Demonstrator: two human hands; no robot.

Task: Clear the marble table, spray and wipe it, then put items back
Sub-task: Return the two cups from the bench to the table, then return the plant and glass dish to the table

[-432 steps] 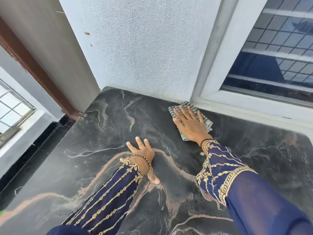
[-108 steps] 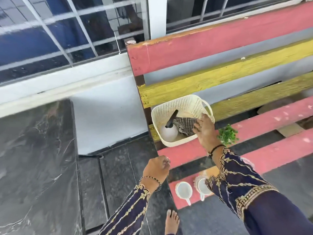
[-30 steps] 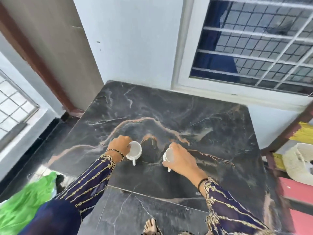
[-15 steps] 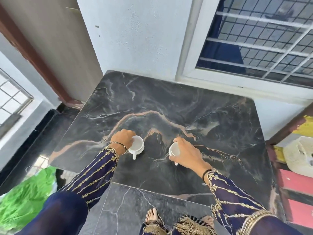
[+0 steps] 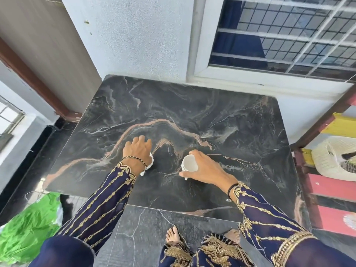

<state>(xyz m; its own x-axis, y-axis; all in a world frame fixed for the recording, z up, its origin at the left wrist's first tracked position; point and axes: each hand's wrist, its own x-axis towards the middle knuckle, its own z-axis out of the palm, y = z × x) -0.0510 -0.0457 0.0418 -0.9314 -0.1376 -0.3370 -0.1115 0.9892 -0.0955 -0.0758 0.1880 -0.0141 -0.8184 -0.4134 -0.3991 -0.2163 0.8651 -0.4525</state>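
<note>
White cups sit near the marble bench's (image 5: 221, 112) front edge: the left cup (image 5: 151, 160) is covered by the left hand (image 5: 137, 151), the empty right cup (image 5: 189, 163) gripped by the right hand (image 5: 206, 168).

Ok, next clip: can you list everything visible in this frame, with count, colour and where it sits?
marble table: one, black with tan veins, centre, against the wall
cups: two, white, on the table near its front; the left one mostly hidden by the hand
basket: one, cream, right edge, on the bench
bench: one, red and yellow slats, right
window: one, white frame with grille, upper right
green bag: one, on the floor, lower left
left hand: covering the left cup
right hand: holding the right cup
bare feet: two, bottom centre
</note>
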